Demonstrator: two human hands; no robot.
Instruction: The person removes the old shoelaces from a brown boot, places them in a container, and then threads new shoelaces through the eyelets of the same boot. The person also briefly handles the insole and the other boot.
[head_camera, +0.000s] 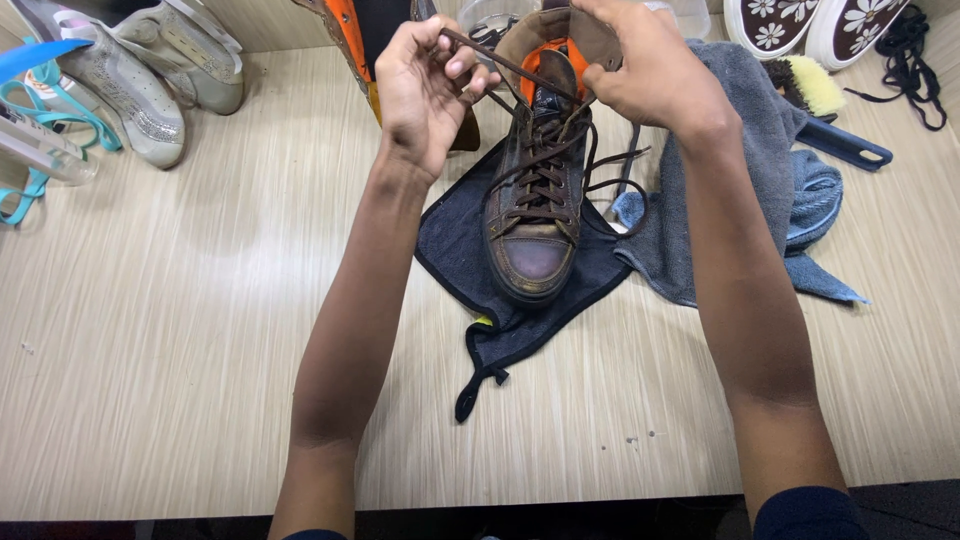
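Note:
A brown high-top boot (535, 215) with an orange lining stands toe toward me on a dark blue cloth (455, 245). My left hand (425, 85) pinches a brown shoelace (500, 62) and pulls it taut up and to the left of the boot's collar. My right hand (645, 70) grips the boot's top edge and tongue. Loose lace loops hang to the right of the boot.
A grey towel (745, 150) lies right of the boot, with a yellow-bristled brush (825, 100) with a blue handle behind it. Silver shoes (140, 75) rest at the far left, flower-print shoes (800, 20) and a black lace at the far right. The table's front edge runs near me.

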